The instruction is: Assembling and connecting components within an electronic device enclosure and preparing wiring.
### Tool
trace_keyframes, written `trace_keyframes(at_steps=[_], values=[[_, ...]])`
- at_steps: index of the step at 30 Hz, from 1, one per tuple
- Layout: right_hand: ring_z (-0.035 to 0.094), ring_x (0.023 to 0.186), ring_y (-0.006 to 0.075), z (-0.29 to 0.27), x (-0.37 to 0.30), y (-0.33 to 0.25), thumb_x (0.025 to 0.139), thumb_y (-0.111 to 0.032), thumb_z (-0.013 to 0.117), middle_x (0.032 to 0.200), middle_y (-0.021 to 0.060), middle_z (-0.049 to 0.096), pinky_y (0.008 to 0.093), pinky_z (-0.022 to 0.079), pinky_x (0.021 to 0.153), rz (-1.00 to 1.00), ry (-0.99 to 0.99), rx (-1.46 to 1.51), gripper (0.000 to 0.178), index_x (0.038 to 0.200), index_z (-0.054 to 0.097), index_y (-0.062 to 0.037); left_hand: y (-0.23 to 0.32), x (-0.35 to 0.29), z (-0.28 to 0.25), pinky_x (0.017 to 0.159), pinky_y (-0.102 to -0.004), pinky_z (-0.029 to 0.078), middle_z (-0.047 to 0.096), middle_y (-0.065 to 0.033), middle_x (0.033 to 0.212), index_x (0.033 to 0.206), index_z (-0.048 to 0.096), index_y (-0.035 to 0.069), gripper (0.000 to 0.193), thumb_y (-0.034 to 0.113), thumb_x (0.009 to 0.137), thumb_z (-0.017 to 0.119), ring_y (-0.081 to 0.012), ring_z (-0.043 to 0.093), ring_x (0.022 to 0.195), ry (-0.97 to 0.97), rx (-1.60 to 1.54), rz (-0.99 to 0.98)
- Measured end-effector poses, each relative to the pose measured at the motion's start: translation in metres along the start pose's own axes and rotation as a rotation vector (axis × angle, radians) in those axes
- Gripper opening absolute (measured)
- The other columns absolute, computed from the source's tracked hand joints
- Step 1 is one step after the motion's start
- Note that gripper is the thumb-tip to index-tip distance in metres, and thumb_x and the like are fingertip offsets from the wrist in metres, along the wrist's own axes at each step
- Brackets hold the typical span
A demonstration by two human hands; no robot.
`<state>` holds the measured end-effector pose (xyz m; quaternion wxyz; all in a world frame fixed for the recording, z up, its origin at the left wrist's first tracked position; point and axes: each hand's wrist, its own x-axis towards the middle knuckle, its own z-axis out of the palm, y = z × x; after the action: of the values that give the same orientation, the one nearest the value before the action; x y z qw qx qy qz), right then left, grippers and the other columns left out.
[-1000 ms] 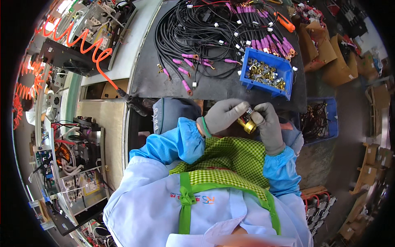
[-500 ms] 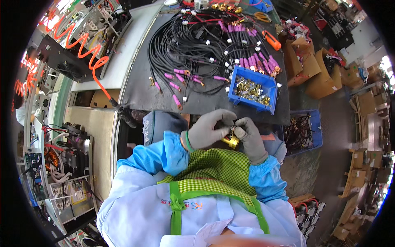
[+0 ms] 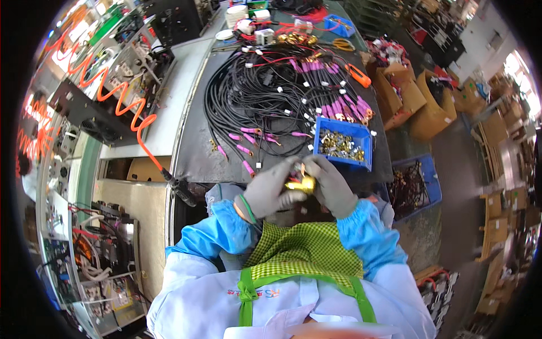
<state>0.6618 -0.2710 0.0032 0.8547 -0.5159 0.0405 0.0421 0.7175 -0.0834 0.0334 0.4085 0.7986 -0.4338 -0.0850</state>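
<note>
My gloved left hand [image 3: 268, 191] is closed on a shiny yellow brass fitting [image 3: 306, 185] in front of the table's near edge. My gloved right hand [image 3: 334, 183] has its fingers bent in against the other side of the fitting. A small coppery piece shows at the fingertips, too blurred to name. Just beyond, a blue bin [image 3: 345, 161] holds loose bolts and nuts [image 3: 341, 145]. Black cables [image 3: 243, 85] with pink-sleeved ends and white tags lie bundled across the dark tabletop [image 3: 189, 158].
An orange-handled tool [image 3: 358, 75] lies at the table's right edge. An orange coiled hose [image 3: 148, 148] hangs at the left. Right of the table are a floor-level blue crate [image 3: 432, 181] of cables and open cardboard boxes [image 3: 426, 118]. Electronics chassis [image 3: 104, 271] stand at left.
The view has shifted, showing more of the table's far end. My hands have come closer together around the brass fitting, which has turned from pointing downward to lying more sideways.
</note>
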Motion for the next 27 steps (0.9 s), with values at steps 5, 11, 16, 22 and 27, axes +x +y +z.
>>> trace_keyframes(at_steps=[5,11,16,22,27], values=[[0.066,0.069,0.016,0.01,0.034,-0.033,0.099,-0.035,0.055,0.078,0.0072,0.064,0.0296,0.052,0.058,-0.234,0.128,-0.724,0.032,0.106,0.058,-0.0042,-0.019,0.03,-0.043,0.08,-0.0426,0.051,0.065,-0.0208,0.104,0.128,0.047,0.003,0.065,0.052,0.087,0.062,-0.0395,0.064,0.099,0.054,0.115,-0.05],[0.064,0.064,0.019,-0.027,0.03,-0.081,0.095,-0.021,0.06,0.076,0.0119,0.063,0.0317,0.049,0.061,-0.468,0.204,-0.863,0.019,0.099,0.061,-0.003,-0.101,0.058,-0.048,0.079,-0.0452,0.052,0.066,-0.0184,0.106,0.129,0.05,0.008,0.054,0.041,0.089,0.063,-0.0371,0.064,0.096,0.189,0.369,-0.062],[0.065,0.078,0.0284,-0.101,0.019,-0.118,0.088,-0.018,0.062,0.084,0.0143,0.066,0.0369,0.051,0.074,-0.387,0.26,-1.295,0.019,0.099,0.065,-0.0028,-0.106,0.061,-0.028,0.074,-0.0478,0.052,0.064,-0.0192,0.103,0.13,0.049,0.008,0.051,0.037,0.09,0.06,-0.0405,0.064,0.089,0.089,0.598,-0.175],[0.065,0.092,0.0296,-0.131,0.032,-0.093,0.084,-0.015,0.061,0.098,0.013,0.068,0.0361,0.051,0.083,-0.251,-0.007,-1.432,0.022,0.102,0.068,-0.0034,-0.09,0.062,-0.035,0.073,-0.0493,0.052,0.061,-0.0189,0.101,0.13,0.049,0.011,0.049,0.033,0.088,0.062,-0.0397,0.064,0.088,0.052,0.628,-0.248],[0.061,0.101,0.0306,-0.115,0.053,-0.085,0.081,-0.015,0.062,0.105,0.0105,0.063,0.04,0.049,0.089,-0.263,-0.214,-1.663,0.026,0.106,0.064,-0.0081,-0.059,0.067,-0.053,0.082,-0.0478,0.051,0.061,-0.0173,0.111,0.13,0.05,0.011,0.053,0.035,0.085,0.065,-0.0382,0.061,0.1,0.047,0.74,-0.232]])
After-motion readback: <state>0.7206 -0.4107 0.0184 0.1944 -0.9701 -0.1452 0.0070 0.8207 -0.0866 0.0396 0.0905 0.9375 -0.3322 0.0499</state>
